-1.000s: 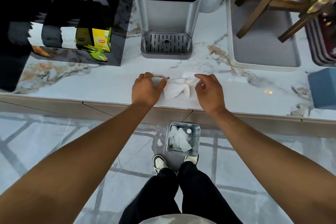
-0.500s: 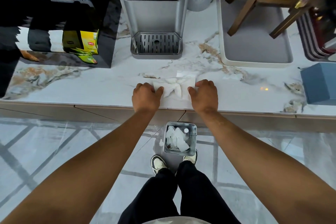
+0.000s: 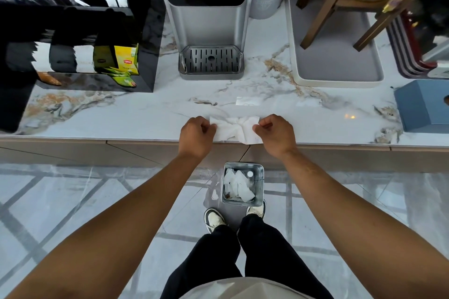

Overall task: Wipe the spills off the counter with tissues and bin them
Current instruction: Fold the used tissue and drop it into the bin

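A crumpled white tissue [image 3: 235, 129] lies at the front edge of the marble counter [image 3: 121, 119], one corner hanging just over the edge. My left hand [image 3: 196, 134] pinches its left end and my right hand [image 3: 275, 131] pinches its right end, stretching it between them. A thin wet sheen [image 3: 247, 101] shows on the counter just behind the tissue. On the floor directly below, in front of my shoes, stands a small square metal bin [image 3: 261, 177] holding several used tissues.
A grey water dispenser [image 3: 209, 19] with its drip tray [image 3: 211, 62] stands behind. A black tea-bag organiser [image 3: 143, 65] sits at the left, a grey tray [image 3: 335, 63] with a wooden stand at the right, a blue tissue box [image 3: 422, 104] at the far right.
Both hands have dragged the tissue toward me, from mid-counter to the front edge, and now pinch its two ends. The camera view has shifted slightly back.
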{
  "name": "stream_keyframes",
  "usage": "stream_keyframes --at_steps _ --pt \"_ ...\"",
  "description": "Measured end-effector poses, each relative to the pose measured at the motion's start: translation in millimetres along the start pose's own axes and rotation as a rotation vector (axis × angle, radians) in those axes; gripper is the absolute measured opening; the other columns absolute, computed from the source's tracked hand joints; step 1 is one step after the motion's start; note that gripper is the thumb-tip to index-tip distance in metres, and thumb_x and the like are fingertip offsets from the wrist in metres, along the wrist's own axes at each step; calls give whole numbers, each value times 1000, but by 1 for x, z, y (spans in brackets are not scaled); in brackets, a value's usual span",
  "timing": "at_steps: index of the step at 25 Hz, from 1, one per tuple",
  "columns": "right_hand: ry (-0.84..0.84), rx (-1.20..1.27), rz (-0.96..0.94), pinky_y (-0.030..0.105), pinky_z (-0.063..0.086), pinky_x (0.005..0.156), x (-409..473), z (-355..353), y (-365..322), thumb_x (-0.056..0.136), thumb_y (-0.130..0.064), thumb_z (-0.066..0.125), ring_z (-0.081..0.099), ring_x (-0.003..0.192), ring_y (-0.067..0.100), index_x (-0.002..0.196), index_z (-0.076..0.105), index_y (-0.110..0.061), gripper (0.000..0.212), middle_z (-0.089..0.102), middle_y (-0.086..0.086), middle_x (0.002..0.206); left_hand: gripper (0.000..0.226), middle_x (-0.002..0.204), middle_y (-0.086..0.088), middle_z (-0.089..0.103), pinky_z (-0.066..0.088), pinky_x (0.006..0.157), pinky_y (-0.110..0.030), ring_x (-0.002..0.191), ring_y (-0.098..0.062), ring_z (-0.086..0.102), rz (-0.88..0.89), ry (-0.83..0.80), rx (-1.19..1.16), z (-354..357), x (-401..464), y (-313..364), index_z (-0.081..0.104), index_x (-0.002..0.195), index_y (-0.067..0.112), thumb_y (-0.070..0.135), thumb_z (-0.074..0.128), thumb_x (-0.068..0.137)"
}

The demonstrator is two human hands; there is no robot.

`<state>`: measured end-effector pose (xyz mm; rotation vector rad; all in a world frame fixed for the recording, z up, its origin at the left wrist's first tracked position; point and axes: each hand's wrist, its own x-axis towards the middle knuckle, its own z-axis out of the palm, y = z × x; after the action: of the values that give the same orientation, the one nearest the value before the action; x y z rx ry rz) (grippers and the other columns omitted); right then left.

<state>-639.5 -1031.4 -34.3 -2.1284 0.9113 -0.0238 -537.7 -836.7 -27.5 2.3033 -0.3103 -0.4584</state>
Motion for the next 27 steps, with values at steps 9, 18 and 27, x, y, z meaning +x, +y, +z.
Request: stream_keyframes --at_steps 9,18,27 --pt "-30 153 102 18 43 63 -52 -5 22 85 -22 71 61 73 8 89 61 -21 11 65 -8 80 17 68 9 61 43 57 -20 64 -6 55 -35 -61 -88 -6 -50 -23 61 79 18 27 66 91" --pt "-88 383 250 18 48 53 -87 -5 79 88 -13 72 55 50 7 98 70 0 17 67 4 71 19 74 4 62 58 67 -39 73 -26 67 -236 -52 -185 29 -102 -29 56 78 23 20 63 95" --pt "-87 374 273 27 50 59 -102 29 167 85 -18 75 56 52 9 82 73 -8 10 68 -1 65 9 80 -2 69 52 59 -26 73 -25 70 -376 -59 -169 102 -131 -74 62 86 13 16 64 95"
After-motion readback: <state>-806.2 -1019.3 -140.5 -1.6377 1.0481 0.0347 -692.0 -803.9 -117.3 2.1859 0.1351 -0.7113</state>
